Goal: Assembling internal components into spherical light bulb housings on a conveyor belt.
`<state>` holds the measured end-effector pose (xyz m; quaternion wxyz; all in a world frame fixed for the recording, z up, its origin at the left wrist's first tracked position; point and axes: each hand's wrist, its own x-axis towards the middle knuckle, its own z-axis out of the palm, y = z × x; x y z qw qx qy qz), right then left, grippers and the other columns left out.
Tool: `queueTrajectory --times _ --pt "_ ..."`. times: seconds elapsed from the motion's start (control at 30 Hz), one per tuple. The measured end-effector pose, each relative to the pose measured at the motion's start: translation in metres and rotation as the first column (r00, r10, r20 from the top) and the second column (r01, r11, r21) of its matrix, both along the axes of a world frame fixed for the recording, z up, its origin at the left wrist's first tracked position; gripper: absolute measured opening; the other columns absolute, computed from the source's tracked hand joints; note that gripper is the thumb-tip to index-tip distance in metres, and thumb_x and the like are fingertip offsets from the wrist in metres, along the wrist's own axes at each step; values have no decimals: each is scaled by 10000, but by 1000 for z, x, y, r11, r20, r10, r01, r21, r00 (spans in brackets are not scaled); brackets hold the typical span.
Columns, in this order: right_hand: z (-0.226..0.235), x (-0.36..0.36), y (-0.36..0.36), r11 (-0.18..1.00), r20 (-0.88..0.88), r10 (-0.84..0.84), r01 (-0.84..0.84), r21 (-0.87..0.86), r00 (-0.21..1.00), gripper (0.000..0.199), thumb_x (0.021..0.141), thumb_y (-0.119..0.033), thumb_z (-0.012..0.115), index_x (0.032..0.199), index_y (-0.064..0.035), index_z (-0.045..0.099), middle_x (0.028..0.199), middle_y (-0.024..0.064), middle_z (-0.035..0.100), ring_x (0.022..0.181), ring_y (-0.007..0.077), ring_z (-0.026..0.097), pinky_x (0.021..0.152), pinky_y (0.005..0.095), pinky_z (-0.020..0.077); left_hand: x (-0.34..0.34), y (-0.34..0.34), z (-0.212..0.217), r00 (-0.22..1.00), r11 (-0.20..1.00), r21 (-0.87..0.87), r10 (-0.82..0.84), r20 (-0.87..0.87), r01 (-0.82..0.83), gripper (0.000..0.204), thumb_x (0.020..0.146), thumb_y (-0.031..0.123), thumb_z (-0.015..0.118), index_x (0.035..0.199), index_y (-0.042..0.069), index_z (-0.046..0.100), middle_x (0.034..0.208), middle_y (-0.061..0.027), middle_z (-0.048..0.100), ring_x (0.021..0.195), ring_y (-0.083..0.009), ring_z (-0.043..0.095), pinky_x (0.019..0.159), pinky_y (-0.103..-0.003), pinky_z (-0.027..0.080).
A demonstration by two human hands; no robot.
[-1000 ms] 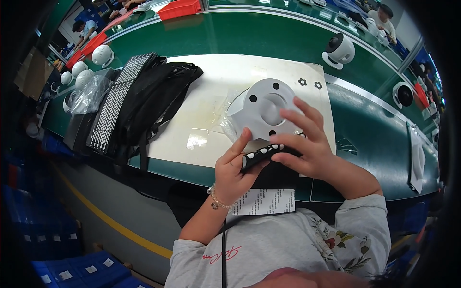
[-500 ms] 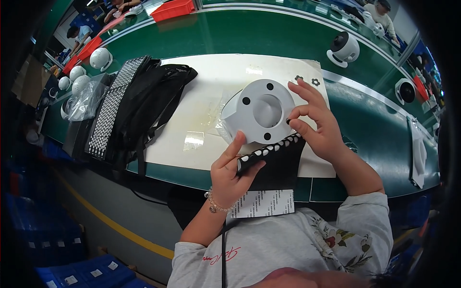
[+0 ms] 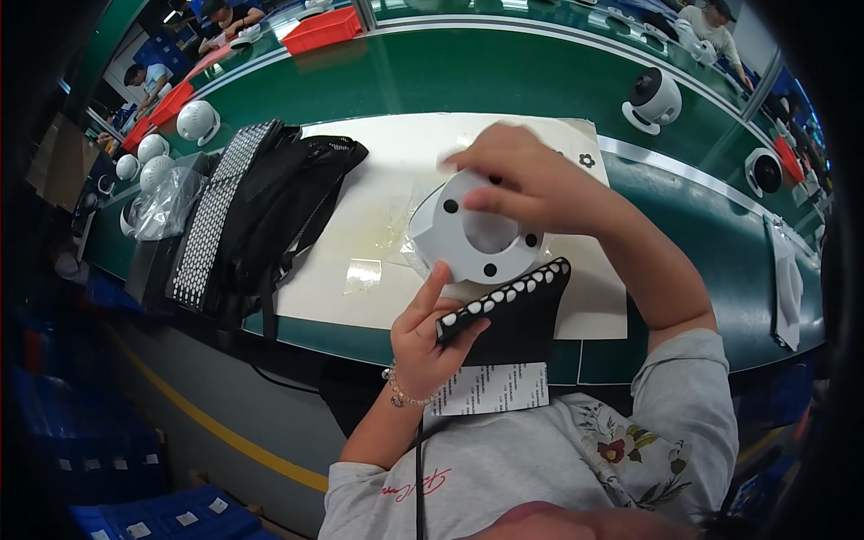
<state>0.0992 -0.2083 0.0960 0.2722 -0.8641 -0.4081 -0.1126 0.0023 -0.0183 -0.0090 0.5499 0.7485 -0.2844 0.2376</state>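
Observation:
My left hand (image 3: 418, 346) pinches a curled black sheet of stick-on pads (image 3: 517, 333), with a row of white round spots along its bent edge. Its index finger rests by the near rim of a white, ring-shaped base (image 3: 441, 238) with a round hollow. Black round pads (image 3: 451, 206) sit on the ring, one of them at its right side. Over the far part of the base reaches my right hand (image 3: 544, 184), thumb and fingers apart, fingertips partly blurred. I see nothing in it. The hand hides part of the ring.
White card (image 3: 342, 270) covers the green bench, with clear plastic under the base. Black mesh material (image 3: 270, 207) and a plastic bag (image 3: 166, 202) lie left. White round-headed devices (image 3: 654, 99) stand around. Red bins (image 3: 321, 31) and other people are beyond.
My right hand has moved left across the base and no longer pinches a small black pad. A black pad now shows on the ring's right side. The left hand keeps its hold.

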Motion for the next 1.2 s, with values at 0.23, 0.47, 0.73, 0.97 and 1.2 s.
queueTrajectory --times 0.23,0.47,0.73,0.97,1.2 --pt "20 35 -31 905 -531 111 135 403 840 252 745 -237 647 881 -34 587 822 52 572 805 149 524 727 268 402 -1 0 -3 997 996 -75 -45 68 50 229 626 4 729 654 -28 504 1210 -215 460 706 -205 635 563 -255 508" --pt "-81 142 -87 835 580 -435 550 -27 689 166 721 -103 584 878 -53 564 849 68 555 815 250 510 717 375 398 -3 -1 1 999 999 4 -40 25 40 260 628 5 728 720 1 484 1189 -237 469 756 -216 627 650 -275 497" --pt "-116 152 -170 601 130 -735 728 -330 666 310 860 -295 451 1056 -83 563 1067 80 543 1025 226 495 846 350 391 -1 0 -6 1000 997 -66 -30 -7 29 244 596 -10 740 695 -26 517 1122 -202 524 708 -210 631 608 -276 512" --pt "-130 131 -263 187 55 -976 935 -302 212 596 862 -507 339 1297 -100 325 1354 97 308 1262 236 265 999 449 217 1 5 -10 1000 1000 4 -28 -5 28 300 596 -17 733 791 -8 505 1102 -208 524 695 -221 624 610 -287 517" --pt "-124 113 -297 -94 157 -986 967 -237 -57 479 825 -447 464 1199 -150 438 1230 65 459 1176 246 376 960 430 252 -4 3 -5 997 1000 13 11 -77 -10 281 606 -8 728 774 -3 503 1052 -185 558 715 -207 622 616 -276 505"
